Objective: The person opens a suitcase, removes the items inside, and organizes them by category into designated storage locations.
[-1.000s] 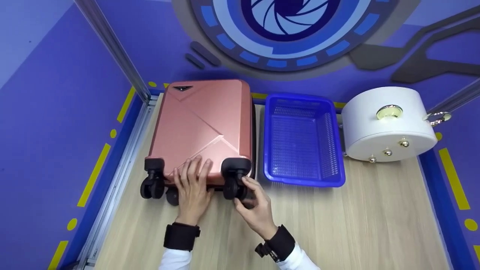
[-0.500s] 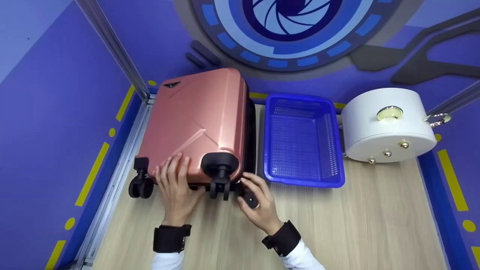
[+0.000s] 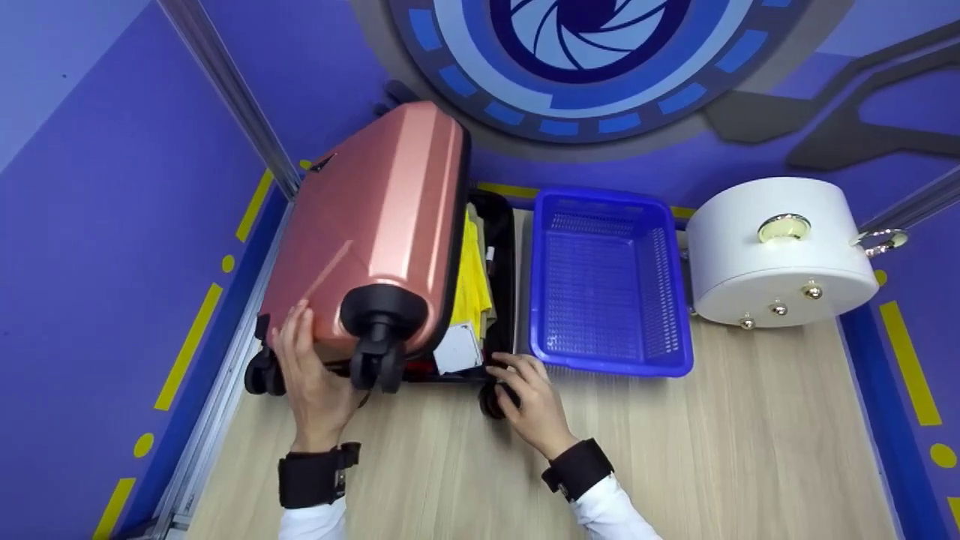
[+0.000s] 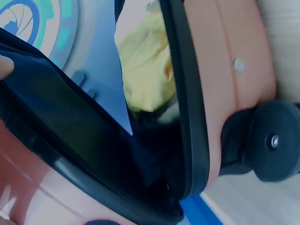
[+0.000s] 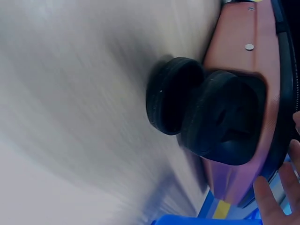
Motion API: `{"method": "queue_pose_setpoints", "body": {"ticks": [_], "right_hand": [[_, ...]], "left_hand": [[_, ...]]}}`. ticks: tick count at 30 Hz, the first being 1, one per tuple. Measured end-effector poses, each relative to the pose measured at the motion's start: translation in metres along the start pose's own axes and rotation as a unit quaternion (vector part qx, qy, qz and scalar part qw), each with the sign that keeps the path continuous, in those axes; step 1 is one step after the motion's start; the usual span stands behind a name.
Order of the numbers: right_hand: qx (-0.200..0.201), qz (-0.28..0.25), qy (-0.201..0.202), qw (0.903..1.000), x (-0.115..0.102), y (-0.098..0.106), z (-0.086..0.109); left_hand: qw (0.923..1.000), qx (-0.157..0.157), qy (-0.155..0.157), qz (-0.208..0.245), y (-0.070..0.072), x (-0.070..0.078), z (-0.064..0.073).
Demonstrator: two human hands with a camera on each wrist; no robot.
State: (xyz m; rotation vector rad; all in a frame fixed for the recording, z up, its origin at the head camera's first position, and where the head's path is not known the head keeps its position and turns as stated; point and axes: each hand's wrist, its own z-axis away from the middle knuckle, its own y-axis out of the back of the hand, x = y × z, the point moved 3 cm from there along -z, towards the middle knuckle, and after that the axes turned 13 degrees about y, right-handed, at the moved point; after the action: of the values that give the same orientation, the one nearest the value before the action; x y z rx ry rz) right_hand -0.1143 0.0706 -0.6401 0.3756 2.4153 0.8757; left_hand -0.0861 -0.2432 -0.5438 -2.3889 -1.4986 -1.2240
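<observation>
A rose-pink hard-shell suitcase [image 3: 360,217] lies on its back at the left, its lid tilted up on the right side. My left hand [image 3: 319,394] grips the lid's near edge, fingers on the outer shell; the thumb [image 4: 5,67] shows on the inner side in the left wrist view. Through the gap appear a yellow cloth [image 3: 470,281] and a white flat item [image 3: 457,350]. My right hand [image 3: 536,405] rests by the lower shell's near right corner, around a black caster wheel [image 3: 491,401], its fingers [image 5: 267,197] spread and loosely bent in the right wrist view.
A blue plastic basket [image 3: 536,300] stands just right of the suitcase. Farther right is a white round case [image 3: 765,247] with gold fittings. Blue printed walls [image 3: 90,300] enclose the wooden tabletop [image 3: 712,450] at the back and sides.
The suitcase lid, closed a second ago, has swung up toward the left with my left hand, exposing the contents. My right hand has shifted slightly right along the lower shell's corner.
</observation>
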Motion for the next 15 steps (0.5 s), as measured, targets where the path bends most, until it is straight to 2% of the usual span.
{"method": "queue_pose_setpoints", "body": {"ticks": [4, 8, 13, 15], "right_hand": [[-0.022, 0.029, -0.001, 0.9993, 0.0, -0.004, 0.001], [-0.027, 0.048, 0.001, 0.9985, 0.0, -0.006, 0.002], [-0.012, 0.047, 0.0, 0.9988, 0.0, -0.008, 0.004], [-0.007, 0.041, -0.005, 0.9991, -0.001, -0.01, 0.005]], "left_hand": [[0.9988, 0.017, 0.009, 0.046, 0.008, 0.0, -0.008], [0.9965, 0.032, 0.03, 0.072, 0.018, 0.01, -0.016], [0.9938, 0.049, 0.079, 0.061, 0.024, -0.007, -0.013], [0.9913, 0.047, 0.104, 0.065, 0.027, -0.014, -0.011]]}}
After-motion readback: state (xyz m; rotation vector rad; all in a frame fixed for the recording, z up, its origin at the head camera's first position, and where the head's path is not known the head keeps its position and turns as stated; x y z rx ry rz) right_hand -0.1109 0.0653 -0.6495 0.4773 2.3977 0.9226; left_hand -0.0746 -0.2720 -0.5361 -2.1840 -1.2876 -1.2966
